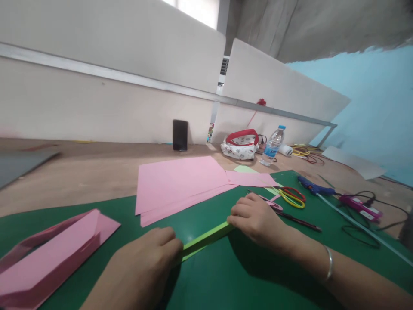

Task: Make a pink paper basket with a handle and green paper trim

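Between my two hands stretches a narrow folded strip of light green paper (208, 239), slightly above the green cutting mat (222, 280). My left hand (145, 260) is closed around its left end, and that end is hidden in the fingers. At the other end, my right hand (254, 217) pinches the strip between thumb and fingers. A folded pink paper bag with a handle (61, 262) lies left of my left hand. Beyond the strip are several pink paper sheets (177, 183). Scissors with red and yellow handles (292, 198) lie just past my right hand.
A blue glue gun (314, 186) and a magenta power strip (361, 208) with black cables are at the right. Farther back stand a water bottle (272, 146), a white pouch with red trim (240, 146) and a phone (180, 135) against the partition.
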Demonstrator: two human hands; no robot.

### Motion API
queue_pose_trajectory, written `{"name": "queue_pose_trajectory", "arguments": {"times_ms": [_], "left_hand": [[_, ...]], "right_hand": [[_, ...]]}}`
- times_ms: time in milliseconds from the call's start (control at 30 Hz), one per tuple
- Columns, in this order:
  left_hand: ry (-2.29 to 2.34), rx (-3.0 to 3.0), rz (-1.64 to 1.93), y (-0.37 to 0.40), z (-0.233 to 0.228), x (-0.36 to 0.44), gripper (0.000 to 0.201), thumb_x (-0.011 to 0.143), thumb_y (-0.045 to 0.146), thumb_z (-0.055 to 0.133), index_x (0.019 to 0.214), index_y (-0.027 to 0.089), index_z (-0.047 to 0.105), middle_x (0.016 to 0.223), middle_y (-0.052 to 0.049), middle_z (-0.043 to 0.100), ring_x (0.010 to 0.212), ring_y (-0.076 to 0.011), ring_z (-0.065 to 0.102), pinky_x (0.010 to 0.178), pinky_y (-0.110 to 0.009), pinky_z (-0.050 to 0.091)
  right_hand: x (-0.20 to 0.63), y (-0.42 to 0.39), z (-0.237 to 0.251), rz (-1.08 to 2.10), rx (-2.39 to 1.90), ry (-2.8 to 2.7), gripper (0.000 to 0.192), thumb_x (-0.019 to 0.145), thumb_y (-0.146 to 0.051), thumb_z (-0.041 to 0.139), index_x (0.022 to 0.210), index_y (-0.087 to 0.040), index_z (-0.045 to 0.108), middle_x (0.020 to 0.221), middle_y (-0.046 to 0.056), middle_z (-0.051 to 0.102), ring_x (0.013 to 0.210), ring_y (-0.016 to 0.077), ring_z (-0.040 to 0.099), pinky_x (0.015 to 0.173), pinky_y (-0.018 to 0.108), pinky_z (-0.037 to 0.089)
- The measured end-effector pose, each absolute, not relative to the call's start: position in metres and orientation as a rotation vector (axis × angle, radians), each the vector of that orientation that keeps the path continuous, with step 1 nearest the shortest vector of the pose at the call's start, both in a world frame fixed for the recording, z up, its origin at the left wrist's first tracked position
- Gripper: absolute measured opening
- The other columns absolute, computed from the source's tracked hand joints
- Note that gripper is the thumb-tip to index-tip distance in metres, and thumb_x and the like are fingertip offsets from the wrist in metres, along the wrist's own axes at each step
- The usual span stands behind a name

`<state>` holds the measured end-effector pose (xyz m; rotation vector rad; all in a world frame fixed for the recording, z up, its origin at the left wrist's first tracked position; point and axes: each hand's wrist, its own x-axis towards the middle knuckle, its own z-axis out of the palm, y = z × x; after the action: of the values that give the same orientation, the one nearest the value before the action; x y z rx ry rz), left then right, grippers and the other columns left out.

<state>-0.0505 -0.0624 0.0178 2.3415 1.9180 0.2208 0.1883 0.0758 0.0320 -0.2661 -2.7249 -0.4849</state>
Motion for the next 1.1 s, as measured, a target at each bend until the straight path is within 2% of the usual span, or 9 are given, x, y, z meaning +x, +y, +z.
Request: {"name": "queue_pose_trajectory", "arguments": {"times_ms": [233,500,633,800,867,933,1000,1033,1100], "left_hand": [[1.883,2.412,0.071,-0.064,0.011,-0.048,0.037,0.078,0.001,0.038,0.081,0.023,0.067,0.084,-0.007,0.062,0.075,-0.0269,0.056,0.061,-0.039,0.041],[1.845,2.38,-0.087,-0.065,0.017,-0.043,0.043,0.079,-0.002,0.036,0.091,0.022,0.07,0.091,-0.01,0.064,0.082,-0.0296,0.056,0.071,-0.047,0.045],[1.824,2.358,-0.143,-0.064,0.019,-0.041,0.043,0.078,-0.002,0.036,0.091,0.02,0.07,0.093,-0.011,0.064,0.084,-0.0302,0.057,0.072,-0.048,0.045],[1.872,2.378,-0.146,-0.067,0.02,-0.035,0.04,0.075,-0.001,0.038,0.086,0.019,0.07,0.088,-0.009,0.065,0.077,-0.0287,0.057,0.065,-0.044,0.044],[1.883,2.367,-0.151,-0.068,0.021,-0.032,0.04,0.078,0.0,0.036,0.085,0.019,0.07,0.087,-0.01,0.065,0.077,-0.0286,0.058,0.067,-0.044,0.045],[1.877,2.354,-0.111,-0.068,0.023,-0.028,0.038,0.087,0.009,0.035,0.097,0.019,0.071,0.094,-0.011,0.066,0.08,-0.0298,0.059,0.069,-0.047,0.047],[1.861,2.328,-0.059,-0.066,0.025,-0.025,0.039,0.095,0.023,0.036,0.123,0.02,0.063,0.105,-0.014,0.066,0.087,-0.0321,0.059,0.074,-0.051,0.048],[1.851,2.308,-0.046,-0.065,0.026,-0.024,0.043,0.096,0.028,0.036,0.134,0.021,0.054,0.11,-0.014,0.065,0.091,-0.0331,0.059,0.076,-0.052,0.048],[1.85,2.258,-0.048,-0.063,0.028,-0.022,0.049,0.096,0.031,0.037,0.144,0.023,0.04,0.115,-0.014,0.064,0.097,-0.0343,0.058,0.08,-0.054,0.048]], "right_hand": [[0.187,0.076,0.023,-0.578,-0.227,-2.735,0.023,0.09,-0.008,0.05,0.074,-0.015,0.064,0.067,0.003,0.059,0.068,0.0166,0.044,0.066,0.034,0.026],[0.189,0.073,0.023,-0.552,-0.248,-2.767,0.022,0.091,-0.008,0.051,0.075,-0.014,0.065,0.069,0.004,0.059,0.07,0.0176,0.044,0.065,0.034,0.026],[0.189,0.071,0.022,-0.538,-0.27,-2.831,0.02,0.092,-0.009,0.052,0.076,-0.014,0.064,0.07,0.004,0.059,0.07,0.018,0.044,0.063,0.033,0.025],[0.192,0.068,0.026,-0.495,-0.359,-2.952,0.014,0.09,-0.009,0.055,0.085,-0.013,0.067,0.076,0.005,0.06,0.067,0.0177,0.043,0.059,0.032,0.023],[0.191,0.066,0.028,-0.469,-0.412,-2.984,0.014,0.09,-0.008,0.054,0.085,-0.013,0.067,0.075,0.006,0.059,0.066,0.0178,0.042,0.058,0.032,0.023],[0.189,0.063,0.028,-0.453,-0.46,-2.974,0.017,0.09,-0.009,0.054,0.077,-0.013,0.065,0.074,0.007,0.058,0.068,0.0188,0.041,0.058,0.033,0.024],[0.184,0.058,0.027,-0.426,-0.489,-2.943,0.02,0.091,-0.01,0.052,0.074,-0.013,0.064,0.077,0.008,0.057,0.073,0.0201,0.042,0.061,0.033,0.026],[0.18,0.055,0.026,-0.403,-0.484,-2.931,0.019,0.092,-0.011,0.051,0.078,-0.013,0.064,0.081,0.009,0.057,0.075,0.0209,0.042,0.063,0.033,0.028],[0.173,0.048,0.023,-0.335,-0.423,-2.93,0.016,0.095,-0.013,0.047,0.096,-0.012,0.063,0.089,0.009,0.058,0.081,0.022,0.043,0.067,0.034,0.032]]}}
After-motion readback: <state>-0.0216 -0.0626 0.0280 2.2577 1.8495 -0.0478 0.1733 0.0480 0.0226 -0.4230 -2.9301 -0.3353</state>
